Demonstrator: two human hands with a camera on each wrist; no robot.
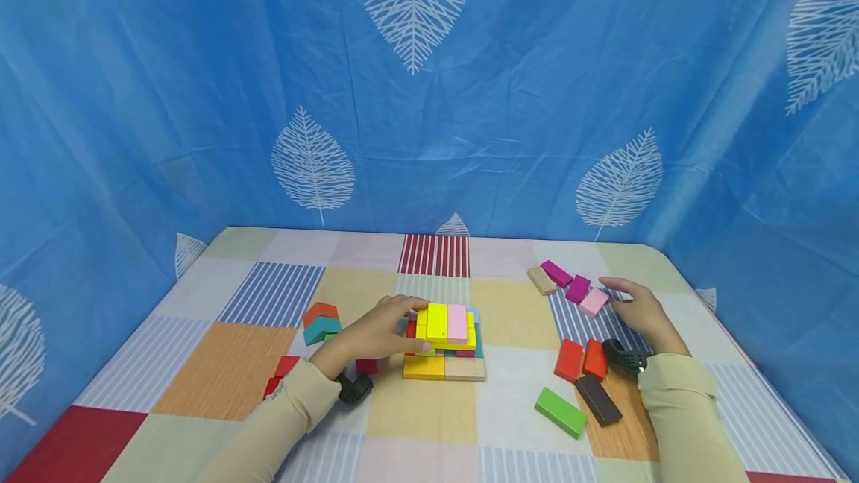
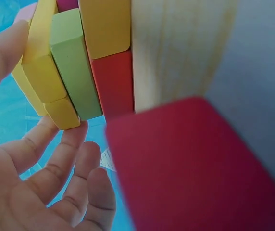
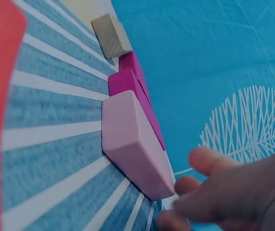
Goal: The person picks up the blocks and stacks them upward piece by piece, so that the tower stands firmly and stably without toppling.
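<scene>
In the head view, a layered stack of coloured wooden blocks (image 1: 438, 326) stands mid-table, with yellow and pink blocks on top. My left hand (image 1: 379, 330) holds the stack's left end, thumb on the near side and fingers on the far side. Seen from the left wrist, fingertips touch a yellow block (image 2: 43, 72) beside a green block (image 2: 75, 67). Out to the right, my right hand (image 1: 640, 315) is beside a light pink block (image 1: 593, 302), thumb and fingers apart. Its fingers (image 3: 190, 187) are near that block's end in the right wrist view; contact is unclear.
Two magenta blocks (image 1: 556, 273) and a plain wooden block (image 1: 542, 281) lie behind the pink one. Nearer are red blocks (image 1: 569, 360), a dark block (image 1: 599, 400) and a green block (image 1: 561, 413). Left of the stack lie orange (image 1: 321, 313), teal (image 1: 322, 330) and red blocks.
</scene>
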